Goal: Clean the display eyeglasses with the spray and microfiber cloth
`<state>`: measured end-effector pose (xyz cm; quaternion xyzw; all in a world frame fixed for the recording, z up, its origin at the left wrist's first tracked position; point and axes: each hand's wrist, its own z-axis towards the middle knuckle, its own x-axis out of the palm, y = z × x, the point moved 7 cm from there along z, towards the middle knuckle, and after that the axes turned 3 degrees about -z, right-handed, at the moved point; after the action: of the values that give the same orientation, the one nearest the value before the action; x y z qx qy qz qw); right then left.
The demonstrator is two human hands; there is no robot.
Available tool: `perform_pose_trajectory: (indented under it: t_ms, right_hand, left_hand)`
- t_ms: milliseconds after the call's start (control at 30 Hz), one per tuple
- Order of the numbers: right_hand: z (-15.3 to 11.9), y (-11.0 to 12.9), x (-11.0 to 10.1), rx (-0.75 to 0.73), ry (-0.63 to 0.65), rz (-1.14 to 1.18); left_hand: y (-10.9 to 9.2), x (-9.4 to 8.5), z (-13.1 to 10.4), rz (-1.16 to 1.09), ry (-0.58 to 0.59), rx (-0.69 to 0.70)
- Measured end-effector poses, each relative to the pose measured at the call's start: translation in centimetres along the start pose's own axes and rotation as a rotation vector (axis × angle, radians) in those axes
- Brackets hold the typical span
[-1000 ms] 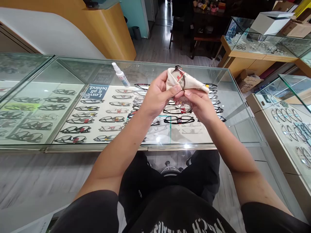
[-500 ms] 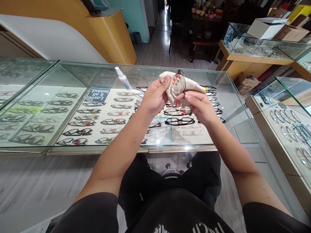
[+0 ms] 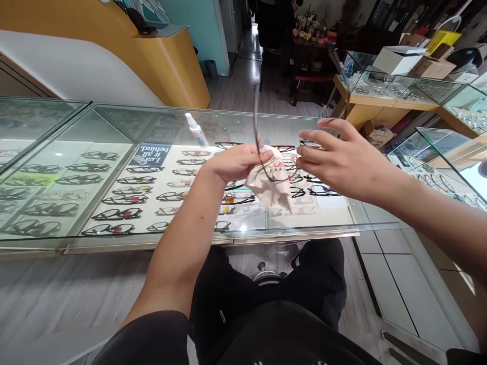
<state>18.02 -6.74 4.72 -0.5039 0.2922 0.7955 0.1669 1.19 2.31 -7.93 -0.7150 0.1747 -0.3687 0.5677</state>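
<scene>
My left hand (image 3: pixel 243 159) is closed on a pair of eyeglasses (image 3: pixel 256 119) and a cream cleaning cloth (image 3: pixel 268 192) with red print. The cloth hangs down behind the near lens, and the thin temples point up and away from me. Just right of the lenses is my right hand (image 3: pixel 331 154), its fingers stretched and apart. The far temple passes behind that hand; whether a finger touches the frame I cannot tell. Both hands are above the glass display counter (image 3: pixel 224 115).
A white spray bottle (image 3: pixel 197 131) stands on the counter glass. Rows of eyeglass frames (image 3: pixel 127 200) lie inside the case, with a blue sign (image 3: pixel 152 154) near them. Another display case (image 3: pixel 399 94) with boxes (image 3: pixel 399 60) on top is at the right. A person (image 3: pixel 279 25) is in the background.
The eyeglasses have turned so their temples point upward. My right hand has left its pinch on the frame and spread its fingers at the right. The cloth now hangs lower from my left hand.
</scene>
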Motion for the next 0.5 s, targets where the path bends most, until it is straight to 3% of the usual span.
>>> perform_pose_trajectory:
  t_ms: [167, 300, 433, 500]
  right_hand:
    - [1.7, 0.9, 0.1, 0.084, -0.021, 0.296]
    - [2.4, -0.4, 0.4, 0.201, -0.087, 0.44]
    - [2.8, -1.5, 0.9, 0.081, -0.092, 0.189]
    - [2.7, -2.4, 1.1, 0.063, -0.169, 0.048]
  left_hand:
    - [0.3, 1.6, -0.5, 0.08, 0.117, -0.051]
    - [0.7, 2.7, -0.3, 0.082, 0.143, -0.1]
    - [0.4, 2.2, 0.7, -0.015, 0.011, 0.039]
    - [0.2, 1.8, 1.1, -0.068, -0.037, 0.108]
